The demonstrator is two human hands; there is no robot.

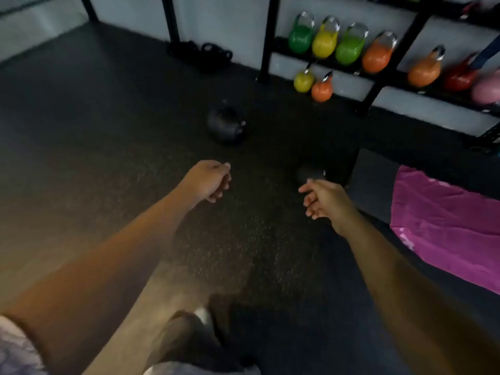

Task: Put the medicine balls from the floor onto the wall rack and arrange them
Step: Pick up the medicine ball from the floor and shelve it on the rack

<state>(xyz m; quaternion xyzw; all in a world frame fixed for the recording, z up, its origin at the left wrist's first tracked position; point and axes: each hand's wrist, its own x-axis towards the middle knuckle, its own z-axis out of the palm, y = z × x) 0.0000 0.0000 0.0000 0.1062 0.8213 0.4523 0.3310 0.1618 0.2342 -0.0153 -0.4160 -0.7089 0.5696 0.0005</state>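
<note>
A dark medicine ball (226,124) lies on the black rubber floor ahead of me, blurred. A second, smaller dark ball (309,173) sits on the floor just beyond my right hand (323,198), partly hidden by it. My right hand holds nothing, its fingers loosely apart and pointing left. My left hand (209,180) hovers above the floor with fingers curled and nothing in it, nearer to me than the larger ball. The black wall rack (384,77) stands at the upper right.
Coloured kettlebells (324,41) in green, yellow, orange, red and pink fill the rack's shelves. Two small ones (313,83) stand on the floor below. A magenta towel (446,220) lies on a dark bench at right. Black gear (213,52) rests by the wall posts.
</note>
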